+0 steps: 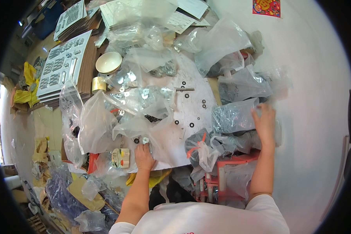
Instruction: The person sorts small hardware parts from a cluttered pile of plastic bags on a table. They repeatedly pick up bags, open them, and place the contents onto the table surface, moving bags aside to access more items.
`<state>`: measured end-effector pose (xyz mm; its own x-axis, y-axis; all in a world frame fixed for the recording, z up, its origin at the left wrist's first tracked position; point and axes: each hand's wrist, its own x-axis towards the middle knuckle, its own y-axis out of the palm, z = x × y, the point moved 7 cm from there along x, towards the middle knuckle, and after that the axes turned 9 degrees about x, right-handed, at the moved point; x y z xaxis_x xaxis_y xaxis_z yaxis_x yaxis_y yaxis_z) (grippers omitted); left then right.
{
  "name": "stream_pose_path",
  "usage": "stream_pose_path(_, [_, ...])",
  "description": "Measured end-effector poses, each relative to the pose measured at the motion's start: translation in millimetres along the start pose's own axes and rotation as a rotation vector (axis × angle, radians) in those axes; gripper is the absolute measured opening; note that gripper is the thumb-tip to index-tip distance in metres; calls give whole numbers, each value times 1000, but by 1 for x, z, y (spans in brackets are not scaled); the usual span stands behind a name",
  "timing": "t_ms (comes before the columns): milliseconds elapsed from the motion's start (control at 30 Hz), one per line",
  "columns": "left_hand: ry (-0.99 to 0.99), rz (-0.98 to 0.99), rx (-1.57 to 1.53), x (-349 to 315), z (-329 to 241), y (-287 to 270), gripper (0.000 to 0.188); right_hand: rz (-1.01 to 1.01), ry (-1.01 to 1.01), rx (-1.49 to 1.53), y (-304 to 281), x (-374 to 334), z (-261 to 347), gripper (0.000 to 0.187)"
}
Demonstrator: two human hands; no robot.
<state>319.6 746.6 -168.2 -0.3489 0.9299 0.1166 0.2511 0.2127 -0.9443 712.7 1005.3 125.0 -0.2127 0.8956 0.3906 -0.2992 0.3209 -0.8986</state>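
Note:
My left hand [143,157] rests at the table's near edge with its fingers drawn together. Just beyond its fingertips lie a small shiny metal piece [145,139] and a black ring [136,140]; whatever the fingers hold is hidden. Out to the right, my right hand [265,121] is at the right end of a clear plastic bag [236,116] full of thin silver metal parts. Its thumb and fingers are spread apart, the thumb near the bag's edge. Several black washers [191,125] and a metal rod [184,89] lie on the white tabletop [199,82].
Open plastic bags of hardware [144,97] crowd the table's left and far sides. A cream bowl [108,62], a tape roll [98,84] and stacked printed cards [62,70] stand at the left. Below the right-hand bags is a red rack [222,171]. A small carton [120,158] sits near my left hand.

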Motion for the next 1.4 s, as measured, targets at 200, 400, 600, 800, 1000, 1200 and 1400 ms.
stream_pose_path(200, [10,-64,-31,6,0,-4,45,240,13,635,116,111,106,23])
stream_pose_path(400, [-8,-11,-48,6,3,-1,45,-24,-446,473,293,139,234,45])
stream_pose_path(600, [7,-6,-71,3,8,7,44,208,74,649,345,233,230,31])
stream_pose_path(800, [-6,23,-61,2,10,11,43,250,189,1040,291,251,171,32])
stream_pose_path(1000, [-5,9,-27,5,5,3,44,228,257,1523,179,206,168,30])
stream_pose_path(1200, [-12,-51,-61,0,6,2,49,295,380,1600,111,116,177,33])
stream_pose_path(1400, [-43,-130,-177,-5,14,0,51,338,543,1655,72,-1,199,28])
